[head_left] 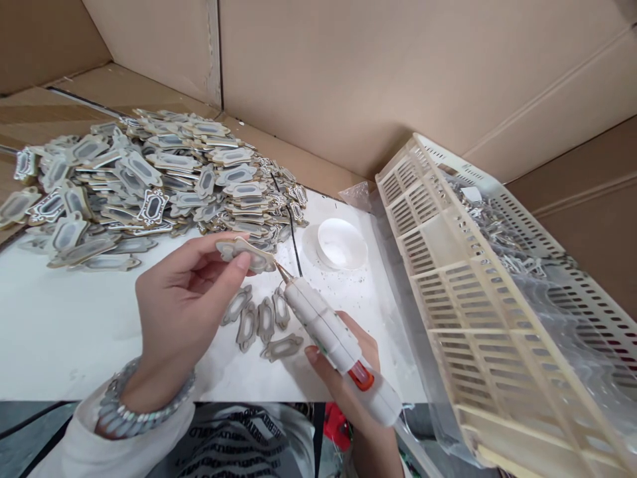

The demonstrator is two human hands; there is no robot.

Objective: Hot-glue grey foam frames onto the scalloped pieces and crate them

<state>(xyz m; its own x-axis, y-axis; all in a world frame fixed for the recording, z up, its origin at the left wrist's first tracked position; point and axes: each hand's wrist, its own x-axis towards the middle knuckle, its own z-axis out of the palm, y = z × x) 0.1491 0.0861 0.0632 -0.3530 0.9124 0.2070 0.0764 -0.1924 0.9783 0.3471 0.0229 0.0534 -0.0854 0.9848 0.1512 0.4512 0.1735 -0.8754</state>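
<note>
Between the thumb and fingers of my left hand [182, 299] is a small grey ornamental frame plate [256, 255] with a long oval middle. My right hand [343, 378] is wrapped round a white glue gun [323, 325] with a red-orange part near its rear. The gun's metal nozzle meets or nearly meets the right end of the plate; I cannot tell whether they touch. Several similar loose plates [282, 346] lie on the white tabletop [89, 318] just below the nozzle.
A large heap of frame plates [174, 179] covers the back left. A small white bowl [342, 244] stands behind the gun. At the right, a cream plastic basket [448, 279] holds plastic sheeting and small metal pieces [497, 232]. Cardboard walls [348, 79] enclose the back.
</note>
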